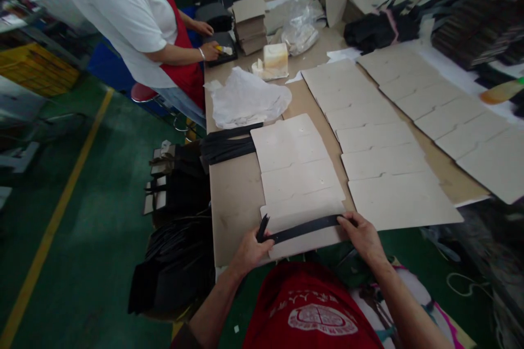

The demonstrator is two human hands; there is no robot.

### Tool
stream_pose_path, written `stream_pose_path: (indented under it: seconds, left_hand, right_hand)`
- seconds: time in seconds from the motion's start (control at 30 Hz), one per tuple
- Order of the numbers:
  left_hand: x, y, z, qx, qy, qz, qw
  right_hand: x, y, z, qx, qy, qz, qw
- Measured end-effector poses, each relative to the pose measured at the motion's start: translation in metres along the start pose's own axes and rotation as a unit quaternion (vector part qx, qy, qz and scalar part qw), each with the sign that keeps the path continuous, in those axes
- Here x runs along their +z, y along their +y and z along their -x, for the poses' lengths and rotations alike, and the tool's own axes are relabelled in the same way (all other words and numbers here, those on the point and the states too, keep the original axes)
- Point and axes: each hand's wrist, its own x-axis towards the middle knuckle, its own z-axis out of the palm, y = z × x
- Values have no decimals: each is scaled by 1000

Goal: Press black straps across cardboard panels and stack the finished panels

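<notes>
Left hand point(249, 253) pinches one end of a black strip point(305, 229), thumb and fingers closed just behind its short forked tip. The right hand point(362, 237) grips the other end with curled fingers. Held at both ends, the band runs taut and slightly slanted across the nearest card sheet point(311, 248), probably so that it lies flat against the board instead of curling. That sheet sits at the near edge of the table point(233, 191), right in front of the person and within easy reach of both arms. It is the lowest of a column of overlapping sheets point(295, 166), shingled so that a margin of each stays exposed. More rows of card point(380, 158) lie fanned the same way to the right. A bundle of black strips point(229, 147) rests just left of the column, close to the left arm, seemingly kept there as stock. Beyond it lies a crumpled white paper point(245, 98). At the far end, a co-worker's hand point(210, 50) rests on a dark item, well apart. Black bags point(176, 262) hang beside the table's left edge.
</notes>
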Motion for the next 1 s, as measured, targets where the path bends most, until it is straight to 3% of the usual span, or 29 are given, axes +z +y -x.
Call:
stream_pose_path:
  seconds: [0.23,1.0]
  left_hand:
    - [14,-5,-11,-11,56,4,998]
    - [24,-12,-20,-36,83,10,996]
  right_hand:
    - [1,0,-16,-3,3,55,998]
    - [5,0,-26,-54,29,162,985]
